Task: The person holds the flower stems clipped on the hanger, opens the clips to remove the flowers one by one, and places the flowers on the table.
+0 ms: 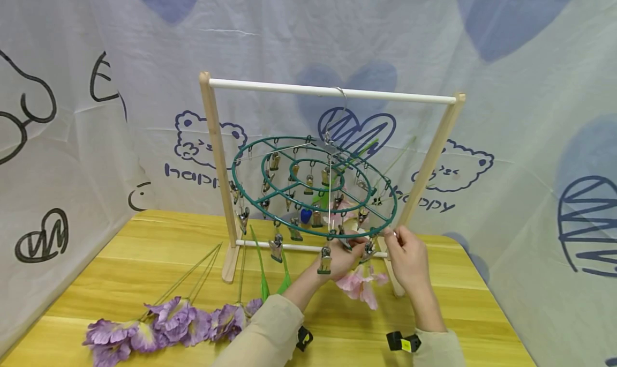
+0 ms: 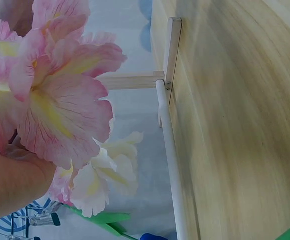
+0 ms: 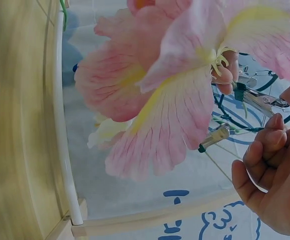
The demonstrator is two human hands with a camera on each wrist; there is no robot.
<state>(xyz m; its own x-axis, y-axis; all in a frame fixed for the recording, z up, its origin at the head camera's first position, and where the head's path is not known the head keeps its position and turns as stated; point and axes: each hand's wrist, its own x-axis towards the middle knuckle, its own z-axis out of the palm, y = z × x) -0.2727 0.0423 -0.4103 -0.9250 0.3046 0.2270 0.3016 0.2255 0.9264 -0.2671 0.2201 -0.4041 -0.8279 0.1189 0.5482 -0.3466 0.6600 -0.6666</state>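
Observation:
My left hand (image 1: 342, 257) is below the front rim of a round green hanging rack (image 1: 289, 218), holding a pink artificial flower (image 1: 359, 286) close under its bloom. In the right wrist view, the large pink petals hide most of that hand; only its fingertips (image 3: 225, 75) show at the base of the bloom. My right hand (image 1: 409, 254) is at the rack's right front edge. Its thumb and forefinger pinch the handle end of a metal clip (image 3: 257, 100), whose green-tipped end lies beside the left fingertips. Whether the stem is between the clip's tips cannot be told.
The rack hangs from a wooden stand (image 1: 217, 158) with a white top bar (image 1: 289, 89). Several metal clips dangle from its rings. Behind hang a white flower (image 2: 92, 185) and a blue one (image 1: 306, 216). Purple flowers (image 1: 173, 324) lie on the table (image 1: 159, 238) at front left.

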